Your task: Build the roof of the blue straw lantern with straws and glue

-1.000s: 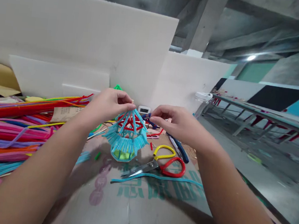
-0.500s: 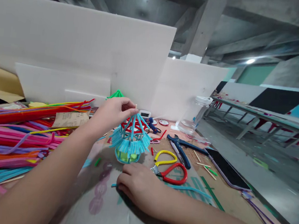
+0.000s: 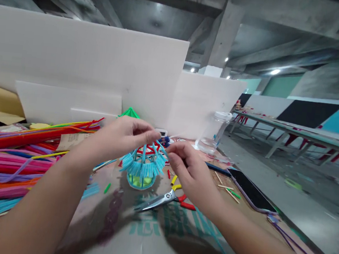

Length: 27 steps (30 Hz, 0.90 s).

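A small pavilion-like model (image 3: 143, 168) made of light-blue pipe cleaners, with a red lattice band and a yellow-green base, stands upright on the table. At its peak is my left hand (image 3: 126, 138), thumb and forefinger pinched together; the peak itself is hidden behind them. My right hand (image 3: 190, 171), fingers closed, is just right of the model. A blue pipe cleaner (image 3: 216, 239) trails from under the right hand toward the table front, and a short blue length spans the gap between both hands' fingertips. Scissors (image 3: 162, 199) with red and yellow handles lie below, partly covered by the right hand.
Bundles of coloured pipe cleaners (image 3: 11, 159) fill the left side. A phone (image 3: 252, 190), short sticks (image 3: 229, 190) and a clear bottle (image 3: 213, 133) are at right. Behind the model show a green peaked piece (image 3: 130, 112) and white boards (image 3: 82, 61).
My right hand has risen from the table to beside the model's top, bringing the blue pipe cleaner up. My left hand has shifted slightly right at the peak. The scissors' blades are now uncovered.
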Each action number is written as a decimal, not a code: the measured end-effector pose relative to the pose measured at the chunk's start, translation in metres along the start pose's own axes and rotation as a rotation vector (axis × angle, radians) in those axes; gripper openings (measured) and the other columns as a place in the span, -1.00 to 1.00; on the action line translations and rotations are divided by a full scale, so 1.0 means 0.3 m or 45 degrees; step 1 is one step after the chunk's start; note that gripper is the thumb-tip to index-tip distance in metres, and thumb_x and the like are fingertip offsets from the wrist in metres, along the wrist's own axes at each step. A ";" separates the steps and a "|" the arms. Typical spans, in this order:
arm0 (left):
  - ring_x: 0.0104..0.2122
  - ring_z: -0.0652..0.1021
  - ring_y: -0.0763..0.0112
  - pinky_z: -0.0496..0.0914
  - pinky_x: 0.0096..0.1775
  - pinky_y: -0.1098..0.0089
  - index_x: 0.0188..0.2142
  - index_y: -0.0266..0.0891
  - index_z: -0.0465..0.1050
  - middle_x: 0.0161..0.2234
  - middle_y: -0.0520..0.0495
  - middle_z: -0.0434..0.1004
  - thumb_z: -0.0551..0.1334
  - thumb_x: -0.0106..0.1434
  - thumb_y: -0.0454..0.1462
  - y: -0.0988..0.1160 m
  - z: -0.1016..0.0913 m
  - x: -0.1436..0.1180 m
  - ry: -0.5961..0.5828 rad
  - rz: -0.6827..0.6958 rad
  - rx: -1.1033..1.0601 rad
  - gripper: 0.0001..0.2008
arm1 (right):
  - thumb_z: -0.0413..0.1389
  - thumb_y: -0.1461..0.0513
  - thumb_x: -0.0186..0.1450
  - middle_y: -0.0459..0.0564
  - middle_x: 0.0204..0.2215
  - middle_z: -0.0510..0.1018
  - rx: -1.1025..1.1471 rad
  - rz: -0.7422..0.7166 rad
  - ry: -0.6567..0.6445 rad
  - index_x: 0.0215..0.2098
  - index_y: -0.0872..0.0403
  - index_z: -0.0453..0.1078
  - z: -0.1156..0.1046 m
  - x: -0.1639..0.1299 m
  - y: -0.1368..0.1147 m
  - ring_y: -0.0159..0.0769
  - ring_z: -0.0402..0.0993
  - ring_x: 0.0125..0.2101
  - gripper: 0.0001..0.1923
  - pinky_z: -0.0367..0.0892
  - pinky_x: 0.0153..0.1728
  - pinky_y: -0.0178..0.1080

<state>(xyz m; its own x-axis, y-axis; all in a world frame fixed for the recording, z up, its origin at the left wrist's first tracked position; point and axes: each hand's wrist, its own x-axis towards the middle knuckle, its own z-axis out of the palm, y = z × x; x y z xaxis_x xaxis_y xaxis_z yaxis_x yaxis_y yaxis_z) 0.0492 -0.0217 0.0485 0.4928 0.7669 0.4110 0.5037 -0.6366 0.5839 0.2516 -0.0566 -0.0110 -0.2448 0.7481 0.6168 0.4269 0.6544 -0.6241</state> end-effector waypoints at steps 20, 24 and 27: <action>-0.51 0.41 0.48 0.26 -0.48 0.47 -0.40 -0.22 0.45 -0.50 0.04 0.44 0.22 0.20 -0.07 -0.029 -0.004 0.019 0.193 0.080 -0.138 -0.75 | 0.05 0.22 0.33 -0.14 -0.54 0.44 0.195 0.023 -0.043 -0.30 0.08 0.34 0.001 0.010 0.016 -0.45 0.36 -0.52 -0.90 0.26 -0.47 -0.33; -0.51 0.42 0.48 0.28 -0.48 0.47 -0.38 -0.22 0.42 -0.47 0.02 0.45 0.25 0.16 -0.06 -0.067 -0.046 0.020 0.276 0.009 -0.284 -0.74 | 0.04 0.24 0.32 -0.17 -0.59 0.41 0.255 0.007 -0.082 -0.29 0.07 0.33 -0.035 0.023 0.030 -0.45 0.37 -0.57 -0.93 0.24 -0.53 -0.36; -0.50 0.40 0.49 0.27 -0.46 0.46 -0.39 -0.21 0.41 -0.49 0.04 0.41 0.28 0.15 -0.09 -0.082 -0.077 0.016 0.408 -0.014 -0.324 -0.77 | 0.03 0.30 0.31 -0.14 -0.55 0.42 -0.029 -0.144 -0.146 -0.31 0.07 0.37 -0.087 0.037 0.034 -0.45 0.36 -0.53 -0.91 0.22 -0.51 -0.36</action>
<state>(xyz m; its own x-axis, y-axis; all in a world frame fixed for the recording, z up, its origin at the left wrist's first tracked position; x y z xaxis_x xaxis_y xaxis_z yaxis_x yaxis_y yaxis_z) 0.0228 -0.0005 0.0523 0.2219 0.7857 0.5774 0.2964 -0.6185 0.7277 0.2758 -0.0447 0.0019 -0.3896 0.6783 0.6230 0.4100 0.7335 -0.5421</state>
